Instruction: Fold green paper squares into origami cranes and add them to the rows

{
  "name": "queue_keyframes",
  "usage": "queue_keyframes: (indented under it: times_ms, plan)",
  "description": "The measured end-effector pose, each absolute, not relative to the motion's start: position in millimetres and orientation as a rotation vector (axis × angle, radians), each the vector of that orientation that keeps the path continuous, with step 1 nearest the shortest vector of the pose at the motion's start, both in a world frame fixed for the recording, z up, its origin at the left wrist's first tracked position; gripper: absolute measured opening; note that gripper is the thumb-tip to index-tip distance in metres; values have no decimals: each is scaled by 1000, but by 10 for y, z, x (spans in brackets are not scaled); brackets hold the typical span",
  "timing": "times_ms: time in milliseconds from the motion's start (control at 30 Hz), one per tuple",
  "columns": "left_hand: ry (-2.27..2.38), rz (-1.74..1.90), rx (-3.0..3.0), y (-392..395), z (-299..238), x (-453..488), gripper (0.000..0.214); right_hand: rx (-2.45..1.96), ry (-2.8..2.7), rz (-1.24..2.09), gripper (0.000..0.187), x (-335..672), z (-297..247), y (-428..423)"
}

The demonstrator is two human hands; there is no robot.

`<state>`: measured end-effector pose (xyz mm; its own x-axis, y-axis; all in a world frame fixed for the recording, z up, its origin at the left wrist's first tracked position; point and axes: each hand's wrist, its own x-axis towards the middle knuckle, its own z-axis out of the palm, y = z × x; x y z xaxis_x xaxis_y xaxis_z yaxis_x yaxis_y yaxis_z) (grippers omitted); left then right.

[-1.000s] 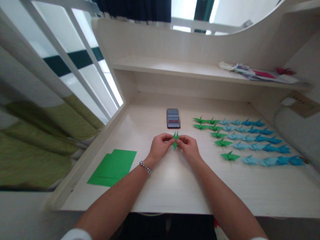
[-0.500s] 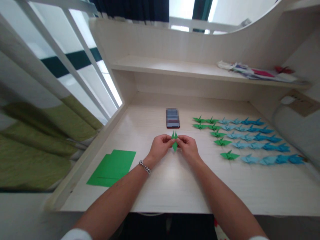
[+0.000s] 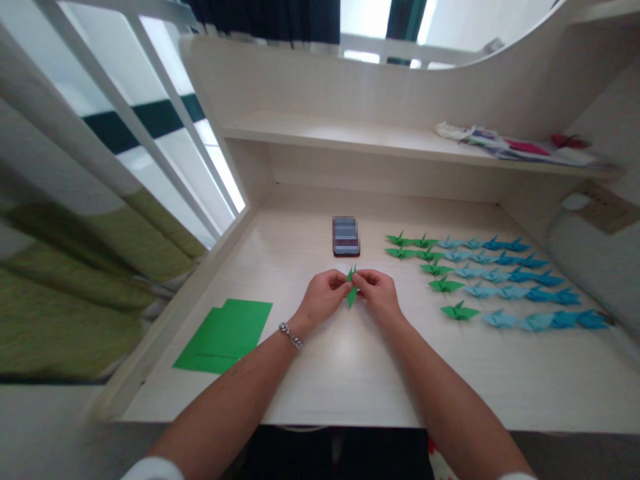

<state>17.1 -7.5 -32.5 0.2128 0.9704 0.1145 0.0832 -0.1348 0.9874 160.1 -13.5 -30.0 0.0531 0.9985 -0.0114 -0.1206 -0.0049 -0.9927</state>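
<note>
Between my two hands is a partly folded green origami crane [image 3: 352, 298], with two narrow points sticking up and a wider point hanging down. My left hand [image 3: 326, 293] pinches its left side between thumb and fingers. The fingers of my right hand [image 3: 376, 291] are closed on its right side near the upper points. Both hands are just above the desk, below a phone [image 3: 346, 236]. To the right, finished green cranes [image 3: 459, 311] stand in rows with light blue cranes [image 3: 500, 319] and darker blue cranes [image 3: 593, 319].
Flat green paper sheets [image 3: 225, 337] lie at the left of the desk [image 3: 340, 380]. A shelf [image 3: 340, 130] runs along the back, with papers [image 3: 525, 147] on its right end. A wall socket [image 3: 603, 207] and cable are at the right; a curtain [image 3: 75, 280] hangs left.
The folded green paper has turned slightly, and its two upper points now look closer together and uneven. My hands have shifted a little to the right, still pinching it.
</note>
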Motion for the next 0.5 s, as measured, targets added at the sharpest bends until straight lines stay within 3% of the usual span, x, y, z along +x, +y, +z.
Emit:
queue_keyframes:
  times_ms: [500]
  plan:
    - [1067,1080,1453,-110,-281,200,21,-1131,-1126,1174,26,1609,-318,-127]
